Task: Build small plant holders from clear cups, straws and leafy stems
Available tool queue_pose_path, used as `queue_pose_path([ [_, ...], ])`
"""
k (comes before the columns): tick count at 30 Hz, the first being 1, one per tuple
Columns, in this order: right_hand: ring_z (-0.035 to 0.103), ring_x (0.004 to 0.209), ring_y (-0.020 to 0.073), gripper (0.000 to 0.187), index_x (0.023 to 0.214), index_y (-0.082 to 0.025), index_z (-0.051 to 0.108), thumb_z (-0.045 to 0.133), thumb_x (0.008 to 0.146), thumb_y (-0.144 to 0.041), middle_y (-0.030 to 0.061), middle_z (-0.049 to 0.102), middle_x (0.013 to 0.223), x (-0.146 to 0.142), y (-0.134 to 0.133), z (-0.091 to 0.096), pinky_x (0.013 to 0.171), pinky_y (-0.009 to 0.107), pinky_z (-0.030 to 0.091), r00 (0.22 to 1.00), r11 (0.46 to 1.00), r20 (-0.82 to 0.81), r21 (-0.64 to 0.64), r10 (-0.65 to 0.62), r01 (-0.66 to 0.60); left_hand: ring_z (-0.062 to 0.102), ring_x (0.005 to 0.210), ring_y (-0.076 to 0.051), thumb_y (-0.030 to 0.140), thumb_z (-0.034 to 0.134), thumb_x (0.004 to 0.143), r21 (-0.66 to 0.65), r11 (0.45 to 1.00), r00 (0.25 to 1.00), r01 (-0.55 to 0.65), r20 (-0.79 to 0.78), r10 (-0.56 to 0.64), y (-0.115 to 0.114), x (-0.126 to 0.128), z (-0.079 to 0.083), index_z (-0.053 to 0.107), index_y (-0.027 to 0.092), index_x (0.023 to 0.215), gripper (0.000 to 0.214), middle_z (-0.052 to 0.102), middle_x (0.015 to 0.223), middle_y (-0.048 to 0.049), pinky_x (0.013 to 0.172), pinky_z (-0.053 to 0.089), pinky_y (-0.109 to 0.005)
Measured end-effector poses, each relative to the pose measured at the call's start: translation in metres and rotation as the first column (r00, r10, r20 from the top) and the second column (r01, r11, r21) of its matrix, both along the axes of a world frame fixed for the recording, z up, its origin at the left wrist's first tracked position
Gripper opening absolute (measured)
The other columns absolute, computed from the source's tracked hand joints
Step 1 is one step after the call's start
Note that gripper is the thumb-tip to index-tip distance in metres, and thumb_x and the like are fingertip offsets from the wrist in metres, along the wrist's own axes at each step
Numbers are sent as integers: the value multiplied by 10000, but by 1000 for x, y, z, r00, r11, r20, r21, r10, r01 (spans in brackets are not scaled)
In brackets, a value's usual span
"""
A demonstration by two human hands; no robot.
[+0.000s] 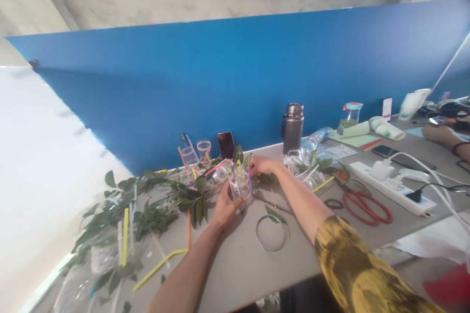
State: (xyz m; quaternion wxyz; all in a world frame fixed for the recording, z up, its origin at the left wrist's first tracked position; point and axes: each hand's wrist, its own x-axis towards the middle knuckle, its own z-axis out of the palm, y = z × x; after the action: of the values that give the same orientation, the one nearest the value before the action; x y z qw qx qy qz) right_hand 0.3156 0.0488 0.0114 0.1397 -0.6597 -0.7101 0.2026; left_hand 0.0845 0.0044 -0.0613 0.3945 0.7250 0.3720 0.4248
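My left hand point(226, 209) is closed around a clear plastic cup point(240, 187) standing on the grey table. Colored drinking straws and a leafy sprig point(238, 154) stick up out of the cup. At the cup's far right side is my right hand point(261, 165), its fingers bent together beside a purple straw point(250, 178) and some leaves. Whatever those fingertips pinch is hidden. In front of my right forearm a clear ring point(270, 233) lies on the table near a loose leaf point(274, 214).
Leafy branches point(154, 220) and straws cover the left side. Behind stand two clear cups point(203, 149), a phone point(225, 145) and a dark thermos point(293, 129). To the right lie red-handled scissors point(362, 208) and a power strip point(391, 188) with cables. Another person's hand point(440, 134) is far right.
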Motion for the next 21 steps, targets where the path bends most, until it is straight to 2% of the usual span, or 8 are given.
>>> queue_pose_path([
  [3,647,696,162,206,885,-154,734,604,907,-312,59,746,792,26,-9,32,602,244,428,983,959,-102,226,-154,173,692,1061,-330,215,752,642,-23,999,1000,-25,-18,24,1,0,-4,668,164,1136,503,757,1130,-117,998,525,-489],
  [4,625,659,157,227,869,-151,721,594,910,-335,52,726,754,32,-13,43,589,248,416,926,858,-294,385,-235,340,691,1065,-330,204,753,640,-25,999,999,-29,-14,29,1,1,-5,672,170,1137,505,758,1134,-114,1002,523,-492],
  [5,604,620,151,233,869,-156,710,599,902,-358,35,704,715,36,-20,54,578,250,413,856,759,-468,468,-221,452,691,1077,-328,192,747,644,-26,999,1000,-29,-4,29,0,1,-5,672,177,1150,511,757,1148,-110,1014,517,-492],
  [7,563,579,139,253,839,-171,692,642,869,-417,6,665,659,35,-35,74,560,249,401,766,647,-642,568,-37,508,686,1122,-317,166,728,657,-26,999,1000,-19,20,20,-2,2,-5,667,185,1194,541,751,1198,-107,1053,500,-484],
  [8,552,573,134,263,814,-178,680,671,847,-439,0,657,650,32,-43,81,557,248,397,744,635,-666,598,54,489,683,1146,-314,156,726,659,-30,999,1000,-16,25,17,-3,3,-4,663,186,1215,560,747,1222,-108,1073,489,-480],
  [10,548,584,129,260,789,-184,668,696,837,-438,-1,659,659,20,-57,92,562,247,395,738,668,-649,634,186,389,681,1172,-312,144,731,661,-46,999,1000,-19,17,20,-4,3,-3,661,184,1225,570,745,1243,-113,1099,473,-480],
  [13,557,621,131,220,816,-180,688,687,863,-395,9,688,723,-3,-67,98,597,257,409,768,701,-569,675,294,231,682,1183,-315,145,740,665,-59,998,1000,-17,7,18,-4,2,-3,656,184,1233,576,747,1251,-118,1106,469,-485],
  [21,615,877,197,130,915,-214,752,643,959,-157,44,752,890,-44,-50,81,765,293,424,953,661,-200,750,228,-1,654,1257,-349,176,778,648,-56,998,1000,-23,8,24,2,1,-11,644,180,1299,665,724,1309,-135,1153,434,-531],
])
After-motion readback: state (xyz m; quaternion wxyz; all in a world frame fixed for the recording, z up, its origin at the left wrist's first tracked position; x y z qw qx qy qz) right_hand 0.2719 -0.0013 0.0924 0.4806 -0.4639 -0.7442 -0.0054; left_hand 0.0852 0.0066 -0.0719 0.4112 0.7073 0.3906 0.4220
